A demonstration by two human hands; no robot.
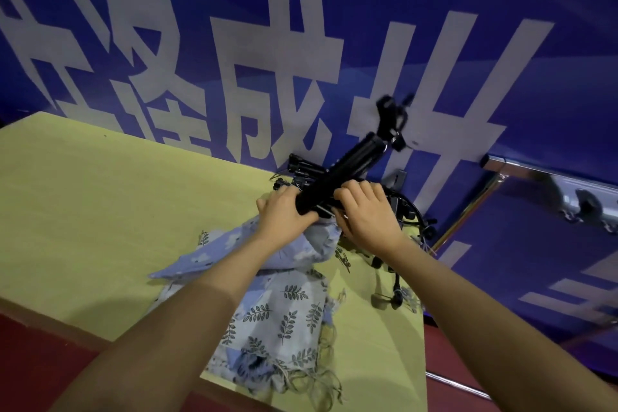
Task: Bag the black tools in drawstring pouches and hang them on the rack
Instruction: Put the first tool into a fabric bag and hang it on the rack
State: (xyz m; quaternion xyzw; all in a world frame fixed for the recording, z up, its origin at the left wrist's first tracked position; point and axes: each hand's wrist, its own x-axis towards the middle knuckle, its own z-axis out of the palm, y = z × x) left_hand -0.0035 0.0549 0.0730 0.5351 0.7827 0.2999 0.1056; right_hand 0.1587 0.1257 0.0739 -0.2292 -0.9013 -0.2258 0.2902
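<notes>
Yellow-green table (83, 211), leaf-print drawstring pouches (284, 318) heaped on it, black tools (406, 211) piled at its far edge

Staged demo or event booth: printed blue banner (434, 10) backdrop, yellow-topped table (83, 211), chrome rack (535, 174).

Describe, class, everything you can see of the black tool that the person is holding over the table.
The black tool is long and tube-like, seemingly matt plastic or metal, with a blurred jointed head at its far upper end. It tilts up to the right. The left hand and right hand grip its lower end, which sits at the mouth of a light blue pouch.
</notes>
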